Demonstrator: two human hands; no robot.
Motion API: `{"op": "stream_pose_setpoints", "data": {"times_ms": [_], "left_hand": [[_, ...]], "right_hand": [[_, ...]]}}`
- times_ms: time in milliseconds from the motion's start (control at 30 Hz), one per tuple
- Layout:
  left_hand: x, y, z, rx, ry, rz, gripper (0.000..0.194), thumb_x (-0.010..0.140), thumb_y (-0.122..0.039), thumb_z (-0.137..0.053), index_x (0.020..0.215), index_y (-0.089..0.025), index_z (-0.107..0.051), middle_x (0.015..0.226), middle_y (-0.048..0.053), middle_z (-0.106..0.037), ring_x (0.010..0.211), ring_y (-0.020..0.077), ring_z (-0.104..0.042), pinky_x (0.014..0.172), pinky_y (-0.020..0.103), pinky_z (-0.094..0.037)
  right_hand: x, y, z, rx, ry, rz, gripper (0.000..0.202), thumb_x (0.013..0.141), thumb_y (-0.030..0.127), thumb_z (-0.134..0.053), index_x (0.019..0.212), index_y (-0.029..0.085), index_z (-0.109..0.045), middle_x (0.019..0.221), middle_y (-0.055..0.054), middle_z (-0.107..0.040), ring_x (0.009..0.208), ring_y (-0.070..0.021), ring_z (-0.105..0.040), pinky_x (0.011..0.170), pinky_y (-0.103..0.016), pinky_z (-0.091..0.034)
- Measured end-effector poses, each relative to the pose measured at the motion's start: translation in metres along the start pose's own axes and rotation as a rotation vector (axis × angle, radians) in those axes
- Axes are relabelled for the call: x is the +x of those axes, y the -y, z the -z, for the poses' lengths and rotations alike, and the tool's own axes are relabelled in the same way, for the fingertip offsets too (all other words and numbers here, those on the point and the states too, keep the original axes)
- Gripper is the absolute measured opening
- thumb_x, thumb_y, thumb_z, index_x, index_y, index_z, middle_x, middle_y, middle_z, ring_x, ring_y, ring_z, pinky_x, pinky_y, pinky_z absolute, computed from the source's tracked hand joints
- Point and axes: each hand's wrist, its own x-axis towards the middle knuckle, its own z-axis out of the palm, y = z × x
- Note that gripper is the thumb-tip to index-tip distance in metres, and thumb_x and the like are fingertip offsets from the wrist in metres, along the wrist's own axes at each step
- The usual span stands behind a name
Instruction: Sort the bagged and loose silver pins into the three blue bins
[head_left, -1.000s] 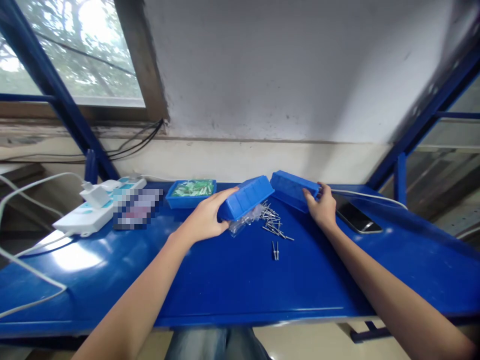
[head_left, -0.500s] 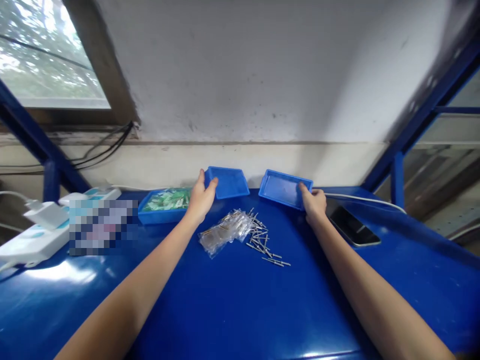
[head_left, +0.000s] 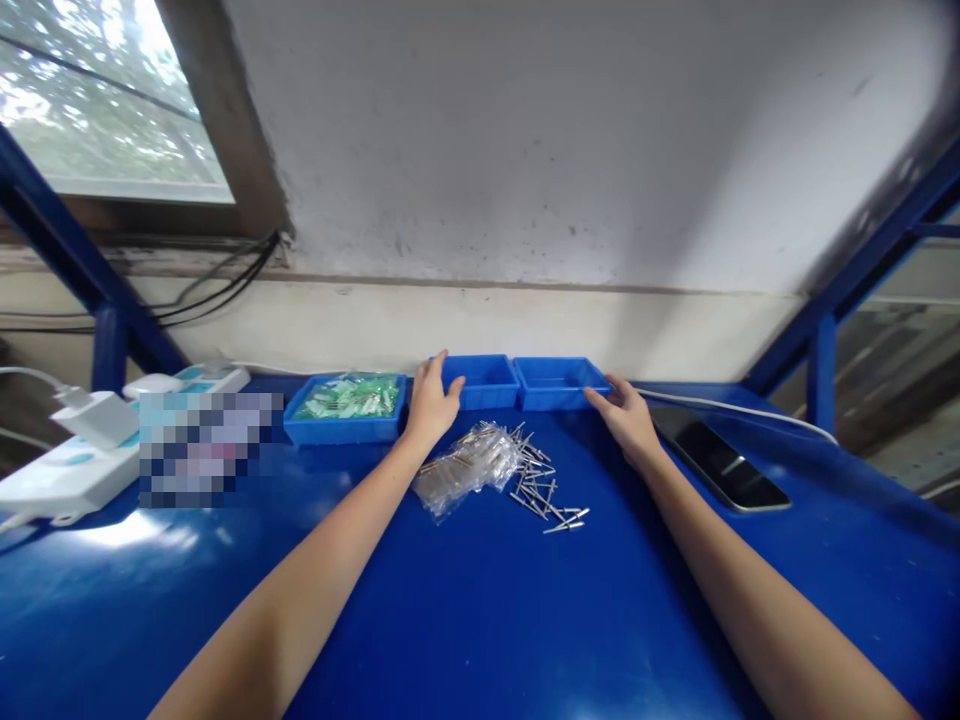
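Observation:
Two empty blue bins stand side by side against the wall, their near corners touching or nearly so. My left hand [head_left: 433,402] grips the left end of the middle bin [head_left: 487,393], thumb over its front rim. At the right end of the other empty bin [head_left: 559,398], my right hand [head_left: 626,415] holds the corner between thumb and fingers. In front of them lie clear plastic bags [head_left: 469,465] with thin metal pieces inside, and a loose heap of metal pins [head_left: 536,480] spreads to their right.
A blue bin [head_left: 345,430] of green packets stands left of my left hand. Farther left are a white power strip [head_left: 67,470] with plugs and a blurred-out flat item [head_left: 210,450]. A black phone [head_left: 724,460] and a white cable [head_left: 735,403] lie at right.
The two empty bins, tilted and apart before, now sit level and next to each other by the wall. Both hands came down with them, and the view shifted slightly.

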Motion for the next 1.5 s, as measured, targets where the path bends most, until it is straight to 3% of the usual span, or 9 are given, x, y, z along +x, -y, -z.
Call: {"op": "stream_pose_setpoints", "data": {"times_ms": [167, 367, 567, 700, 933, 1033, 1167, 1367, 1500], "left_hand": [[0.007, -0.003, 0.002, 0.088, 0.094, -0.083, 0.027, 0.086, -0.021, -0.047, 0.103, -0.019, -0.067, 0.105, 0.006, -0.068, 0.110, 0.0221, -0.057, 0.113, 0.045, -0.021], [0.004, -0.006, 0.004, 0.156, 0.105, -0.134, 0.030, 0.086, -0.028, -0.045, 0.075, -0.019, -0.071, 0.087, 0.007, -0.070, 0.102, 0.0256, -0.058, 0.111, 0.050, -0.019], [-0.001, -0.006, -0.001, 0.184, 0.174, -0.129, 0.028, 0.088, -0.038, -0.044, 0.084, -0.024, -0.067, 0.112, 0.009, -0.064, 0.131, 0.0378, -0.029, 0.100, 0.073, -0.009], [-0.002, -0.008, 0.001, 0.163, 0.248, -0.133, 0.023, 0.081, -0.041, -0.056, 0.094, -0.025, -0.066, 0.123, 0.010, -0.057, 0.134, 0.0385, -0.022, 0.101, 0.072, 0.001], [-0.001, -0.028, 0.056, 0.236, 0.238, -0.246, 0.046, 0.081, -0.040, -0.055, 0.124, -0.023, -0.054, 0.141, 0.014, -0.037, 0.137, 0.0373, -0.018, 0.106, 0.057, -0.023], [0.002, -0.002, 0.099, 0.254, 0.078, -0.274, 0.047, 0.084, -0.046, -0.050, 0.122, -0.019, -0.055, 0.131, 0.014, -0.046, 0.129, 0.0325, -0.033, 0.108, 0.049, -0.025], [-0.004, 0.062, 0.145, 0.202, -0.098, -0.024, 0.056, 0.083, -0.051, -0.047, 0.125, -0.015, -0.052, 0.129, 0.015, -0.050, 0.127, 0.0307, -0.040, 0.108, 0.047, -0.026], [-0.023, 0.115, 0.167, -0.135, 0.310, 0.096, 0.099, 0.069, -0.052, -0.067, 0.147, -0.023, -0.012, 0.151, 0.016, -0.022, 0.138, 0.0309, -0.022, 0.108, 0.048, -0.025], [-0.025, 0.124, 0.172, -0.153, 0.389, 0.027, 0.118, 0.053, -0.045, -0.080, 0.146, -0.024, -0.011, 0.150, 0.019, -0.021, 0.137, 0.0346, -0.022, 0.108, 0.052, -0.023]], "right_hand": [[0.000, -0.004, -0.009, -0.234, 0.069, 0.092, 0.080, 0.074, 0.054, -0.058, 0.139, 0.013, -0.036, 0.134, -0.015, -0.050, 0.119, -0.0285, -0.051, 0.100, -0.040, -0.040], [-0.009, 0.005, -0.015, -0.406, 0.012, 0.090, 0.079, 0.078, 0.058, -0.050, 0.139, 0.011, -0.033, 0.122, -0.018, -0.058, 0.113, -0.0313, -0.055, 0.095, -0.043, -0.042], [-0.008, 0.003, -0.013, -0.378, 0.067, 0.091, 0.089, 0.070, 0.061, -0.057, 0.140, 0.012, -0.032, 0.127, -0.019, -0.054, 0.118, -0.0325, -0.051, 0.097, -0.044, -0.039], [-0.006, -0.001, -0.012, -0.344, 0.068, 0.115, 0.088, 0.067, 0.055, -0.063, 0.139, 0.015, -0.033, 0.125, -0.016, -0.057, 0.117, -0.0315, -0.052, 0.096, -0.044, -0.041], [-0.010, 0.002, -0.012, -0.429, 0.104, 0.094, 0.094, 0.071, 0.051, -0.059, 0.144, 0.008, -0.017, 0.132, -0.022, -0.049, 0.120, -0.0326, -0.049, 0.098, -0.045, -0.039], [-0.010, 0.002, -0.012, -0.420, 0.079, 0.130, 0.092, 0.072, 0.050, -0.057, 0.143, 0.006, -0.019, 0.133, -0.023, -0.046, 0.122, -0.0321, -0.047, 0.100, -0.045, -0.037], [-0.008, -0.002, -0.012, -0.402, 0.022, 0.219, 0.086, 0.070, 0.048, -0.058, 0.139, 0.006, -0.028, 0.133, -0.022, -0.045, 0.122, -0.0333, -0.043, 0.101, -0.046, -0.035], [-0.011, -0.005, -0.011, -0.479, -0.036, 0.287, 0.077, 0.070, 0.048, -0.056, 0.131, 0.004, -0.037, 0.121, -0.022, -0.049, 0.115, -0.0344, -0.046, 0.099, -0.047, -0.035], [-0.016, -0.003, -0.009, -0.512, -0.050, 0.308, 0.072, 0.070, 0.048, -0.056, 0.126, 0.007, -0.040, 0.113, -0.020, -0.053, 0.109, -0.0341, -0.049, 0.095, -0.048, -0.037]]}}
